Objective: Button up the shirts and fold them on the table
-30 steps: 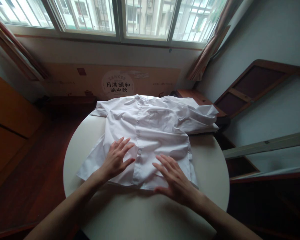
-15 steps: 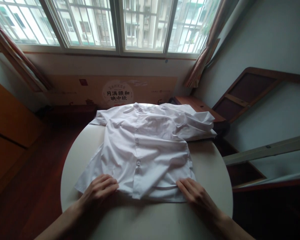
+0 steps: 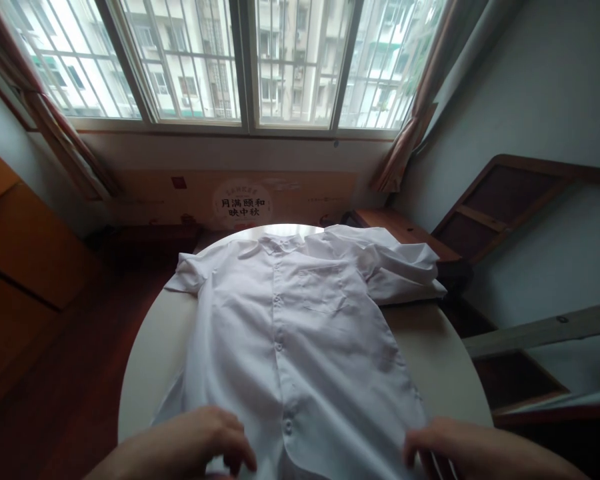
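Observation:
A white short-sleeved button-up shirt [image 3: 325, 347] lies front up on a round white table [image 3: 145, 360], its collar toward the window. At the lower left, my left hand [image 3: 195, 440] is closed on the shirt's near end, fingers curled down. My right hand [image 3: 465, 447] grips the opposite lower side, also with bent fingers. Between the hands the cloth is drawn fairly smooth, with the buttoned placket running down the middle. The hem is partly below the picture's edge. Bunched white cloth [image 3: 405, 270] lies around the right sleeve at the table's far right.
Beyond the table is a barred window [image 3: 295, 67] with tied curtains [image 3: 397, 160]. A printed panel [image 3: 290, 193] stands beneath it. To the right are a wooden bench-like piece [image 3: 395, 223] and a wood-framed panel [image 3: 500, 200]. An orange-brown cabinet [image 3: 20, 260] stands at the left.
Both hands have moved toward me, drawing the shirt's lower end nearer. The shirt is stretched longer and smoother, and its collar has slid back from the far table edge. The view has tilted up slightly.

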The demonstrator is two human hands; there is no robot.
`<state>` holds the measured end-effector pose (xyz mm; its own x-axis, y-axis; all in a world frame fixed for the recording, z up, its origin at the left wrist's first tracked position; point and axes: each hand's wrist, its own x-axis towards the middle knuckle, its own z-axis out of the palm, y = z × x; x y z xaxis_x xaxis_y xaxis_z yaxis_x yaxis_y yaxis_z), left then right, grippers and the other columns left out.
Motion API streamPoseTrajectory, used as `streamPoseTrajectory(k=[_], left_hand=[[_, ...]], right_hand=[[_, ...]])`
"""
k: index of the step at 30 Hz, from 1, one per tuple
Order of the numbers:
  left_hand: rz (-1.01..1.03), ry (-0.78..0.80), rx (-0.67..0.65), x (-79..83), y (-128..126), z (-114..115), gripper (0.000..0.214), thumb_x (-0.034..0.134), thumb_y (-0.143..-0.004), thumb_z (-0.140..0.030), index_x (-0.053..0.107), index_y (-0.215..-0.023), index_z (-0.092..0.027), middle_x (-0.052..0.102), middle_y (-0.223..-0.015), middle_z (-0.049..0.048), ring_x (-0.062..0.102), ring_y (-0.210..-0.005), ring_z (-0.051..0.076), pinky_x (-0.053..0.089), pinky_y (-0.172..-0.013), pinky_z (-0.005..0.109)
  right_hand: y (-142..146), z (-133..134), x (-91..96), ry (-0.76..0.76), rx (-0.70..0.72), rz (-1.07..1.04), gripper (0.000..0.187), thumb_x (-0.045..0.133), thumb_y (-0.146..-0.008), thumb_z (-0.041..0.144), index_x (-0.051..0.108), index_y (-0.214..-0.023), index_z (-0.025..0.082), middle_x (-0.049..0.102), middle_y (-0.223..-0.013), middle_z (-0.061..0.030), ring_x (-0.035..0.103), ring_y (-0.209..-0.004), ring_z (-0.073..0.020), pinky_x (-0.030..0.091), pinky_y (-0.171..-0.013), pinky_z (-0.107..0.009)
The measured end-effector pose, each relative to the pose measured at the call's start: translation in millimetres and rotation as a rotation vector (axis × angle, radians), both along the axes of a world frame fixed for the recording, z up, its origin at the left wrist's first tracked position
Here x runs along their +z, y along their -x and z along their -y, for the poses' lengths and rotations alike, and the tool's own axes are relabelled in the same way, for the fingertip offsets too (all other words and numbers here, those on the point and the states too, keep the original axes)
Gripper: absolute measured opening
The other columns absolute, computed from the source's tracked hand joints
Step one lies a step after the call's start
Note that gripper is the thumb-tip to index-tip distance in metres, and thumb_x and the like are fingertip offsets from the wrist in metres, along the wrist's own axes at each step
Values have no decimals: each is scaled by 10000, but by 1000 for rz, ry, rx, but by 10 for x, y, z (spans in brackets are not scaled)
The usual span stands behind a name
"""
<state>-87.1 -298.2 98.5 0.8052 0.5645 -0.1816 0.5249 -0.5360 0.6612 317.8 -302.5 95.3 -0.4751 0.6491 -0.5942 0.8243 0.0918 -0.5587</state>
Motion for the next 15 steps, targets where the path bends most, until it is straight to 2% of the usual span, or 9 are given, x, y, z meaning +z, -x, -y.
streamPoseTrajectory(k=[1, 2, 5, 6, 8, 9, 11, 13, 15], left_hand=[[10, -33, 67, 22, 53, -256, 217, 535, -867, -356, 649, -1031, -272, 679, -939, 8, 625, -827, 137, 461, -737, 206], [36, -129, 180, 20, 118, -562, 250, 508, -878, -382, 648, -1039, -252, 674, -986, 28, 622, -879, 153, 463, -787, 230], [70, -497, 618, -128, 342, -1619, 396, 492, -860, -447, 611, -1127, -180, 632, -1148, 94, 573, -1063, 225, 423, -937, 327], [44, -563, 746, -209, 414, -1955, 441, 498, -850, -448, 585, -1175, -163, 606, -1206, 107, 543, -1124, 238, 396, -979, 341], [-101, -592, 927, -380, 548, -2510, 532, 510, -836, -446, 518, -1270, -139, 528, -1321, 134, 457, -1238, 260, 344, -1031, 360], [-204, -579, 1011, -459, 610, -2715, 584, 519, -821, -470, 490, -1302, -140, 475, -1372, 150, 405, -1282, 288, 327, -1038, 392], [-335, -531, 1128, -592, 723, -2982, 658, 495, -814, -523, 430, -1353, -152, 414, -1416, 164, 364, -1302, 321, 322, -1020, 440], [-401, -529, 1204, -696, 823, -3108, 653, 474, -810, -539, 435, -1343, -163, 442, -1382, 176, 398, -1258, 339, 338, -978, 463], [-446, -547, 1232, -779, 902, -3156, 558, 474, -808, -511, 522, -1246, -168, 516, -1288, 182, 454, -1181, 345, 354, -928, 461]], right_hand=[[19, -225, 70, 7, -21, -27, 387, 662, -630, 217, 676, -1007, 301, 699, -830, -5, 654, -722, -184, 497, -611, -242], [33, -504, 141, -90, -45, -86, 326, 626, -706, 295, 667, -1027, 259, 692, -864, -28, 651, -768, -195, 510, -670, -267], [63, -1527, 300, -656, -229, -139, 376, 569, -782, 388, 629, -1082, 170, 656, -1050, -104, 630, -914, -244, 493, -820, -345], [74, -1873, 327, -865, -310, -81, 407, 580, -779, 376, 613, -1116, 150, 627, -1125, -131, 603, -1001, -268, 464, -887, -373], [102, -2470, 355, -1109, -387, 35, 461, 599, -780, 341, 576, -1178, 110, 565, -1237, -174, 496, -1188, -299, 376, -1006, -396], [119, -2696, 357, -1141, -418, 102, 476, 605, -785, 349, 567, -1191, 102, 556, -1248, -183, 466, -1221, -306, 350, -1027, -408], [157, -2978, 337, -1045, -475, 204, 496, 612, -798, 397, 569, -1184, 89, 576, -1214, -195, 485, -1193, -321, 372, -998, -422], [199, -3062, 286, -916, -507, 221, 470, 599, -819, 437, 587, -1150, 102, 611, -1148, -170, 545, -1102, -310, 433, -924, -407], [239, -3031, 230, -881, -515, 184, 397, 571, -859, 419, 587, -1133, 133, 609, -1130, -113, 575, -1030, -268, 478, -865, -389]])
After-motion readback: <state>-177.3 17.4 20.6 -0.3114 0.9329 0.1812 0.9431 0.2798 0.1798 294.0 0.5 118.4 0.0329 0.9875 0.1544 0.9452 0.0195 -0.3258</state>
